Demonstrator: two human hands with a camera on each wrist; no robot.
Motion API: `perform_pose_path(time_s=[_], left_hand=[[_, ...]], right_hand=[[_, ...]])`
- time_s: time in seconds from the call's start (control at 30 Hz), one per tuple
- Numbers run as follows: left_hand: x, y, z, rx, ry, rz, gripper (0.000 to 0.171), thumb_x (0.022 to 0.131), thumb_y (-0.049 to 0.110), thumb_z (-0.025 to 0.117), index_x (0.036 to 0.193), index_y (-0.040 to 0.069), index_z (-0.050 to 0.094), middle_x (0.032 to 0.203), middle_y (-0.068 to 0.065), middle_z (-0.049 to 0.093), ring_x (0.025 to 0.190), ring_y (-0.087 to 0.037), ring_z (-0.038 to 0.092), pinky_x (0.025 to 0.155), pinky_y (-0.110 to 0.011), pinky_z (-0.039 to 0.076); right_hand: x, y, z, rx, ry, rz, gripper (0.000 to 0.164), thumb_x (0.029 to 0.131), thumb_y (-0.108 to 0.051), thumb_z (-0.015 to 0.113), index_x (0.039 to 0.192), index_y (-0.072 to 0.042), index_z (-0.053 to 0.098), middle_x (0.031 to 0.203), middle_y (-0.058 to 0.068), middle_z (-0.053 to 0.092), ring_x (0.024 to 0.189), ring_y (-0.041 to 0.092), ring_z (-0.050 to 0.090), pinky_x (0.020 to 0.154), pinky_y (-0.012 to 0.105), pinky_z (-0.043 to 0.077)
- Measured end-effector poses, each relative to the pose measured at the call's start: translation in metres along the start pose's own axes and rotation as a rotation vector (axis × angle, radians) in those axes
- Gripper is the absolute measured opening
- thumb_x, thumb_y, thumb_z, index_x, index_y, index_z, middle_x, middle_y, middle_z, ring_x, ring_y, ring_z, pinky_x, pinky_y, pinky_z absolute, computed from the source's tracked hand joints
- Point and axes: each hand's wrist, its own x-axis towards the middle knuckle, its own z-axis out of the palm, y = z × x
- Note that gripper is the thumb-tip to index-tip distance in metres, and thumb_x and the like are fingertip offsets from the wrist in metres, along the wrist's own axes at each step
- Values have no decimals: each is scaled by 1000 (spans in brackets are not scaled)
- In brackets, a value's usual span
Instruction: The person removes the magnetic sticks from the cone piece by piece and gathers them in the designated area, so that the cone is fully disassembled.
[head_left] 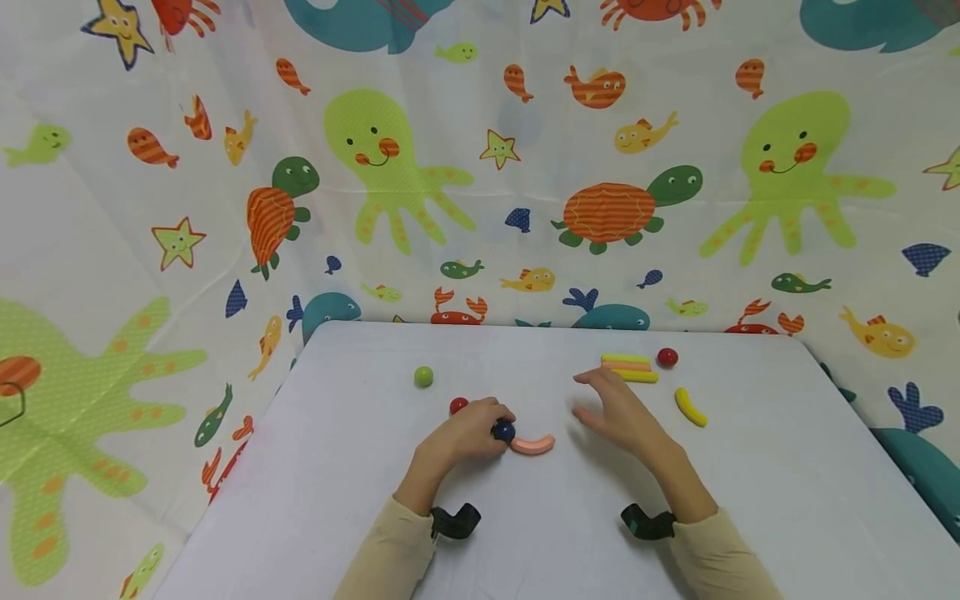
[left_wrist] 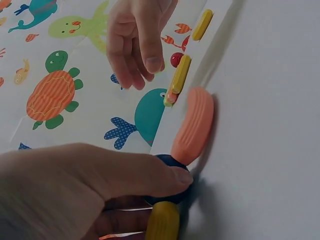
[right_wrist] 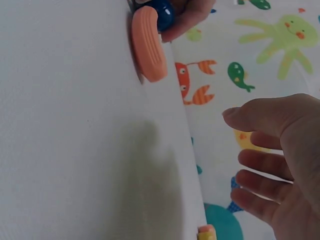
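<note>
My left hand point(head_left: 471, 429) pinches a dark blue ball point(head_left: 504, 431) low over the white table, left of centre. A curved salmon-coloured rod point(head_left: 533, 445) with ridges touches the ball at one end and reaches out to the right. In the left wrist view a yellow rod point(left_wrist: 163, 221) meets the ball on the opposite side, partly covered by the fingers. Beyond that hand, a red ball point(head_left: 458, 405) shows in part. My right hand point(head_left: 618, 417) hovers to the right with thumb and fingers apart, holding nothing.
Straight yellow and salmon rods point(head_left: 628, 376) lie side by side at the back right, near another red ball point(head_left: 667, 357) and a curved yellow rod point(head_left: 691, 407). A green ball point(head_left: 423, 377) sits at the back left. A sea-animal patterned cloth point(head_left: 480, 200) hangs behind the table.
</note>
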Motion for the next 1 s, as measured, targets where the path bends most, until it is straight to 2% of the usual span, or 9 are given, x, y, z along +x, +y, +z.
perform_pose_path(time_s=[0.2,0.37,0.53,0.73,1.0], left_hand=[[5,2,9,26,32,7,38,91,21,72,128,12,66,121,-3,65,108,-15,61,100,-36,53],[12,6,20,51,82,61,40,92,24,71,130,10,65,120,-4,65,106,-14,62,98,-34,54],[17,10,30,58,138,92,42,92,26,71,131,10,63,118,-4,67,104,-12,63,95,-30,55],[18,13,36,51,194,121,43,93,26,71,130,7,64,118,-6,68,106,-14,64,95,-31,54],[19,14,40,50,222,126,42,92,27,72,129,7,65,116,-5,68,106,-14,64,95,-30,54]], right_hand=[[-2,-10,9,6,-62,-26,52,88,-24,76,134,-8,59,136,11,58,131,32,51,109,55,44],[-2,-13,18,6,-106,-64,48,88,-24,76,131,-10,61,134,8,60,129,28,52,110,51,44],[-3,-15,25,0,-130,-88,43,87,-26,77,125,-11,64,128,6,61,122,26,54,106,48,49],[-4,-14,31,-9,-133,-107,43,87,-37,77,121,-13,66,124,4,62,116,22,54,103,45,51],[-4,-12,36,-47,-105,-176,30,88,-27,77,113,-13,67,112,0,65,100,15,54,93,41,53]])
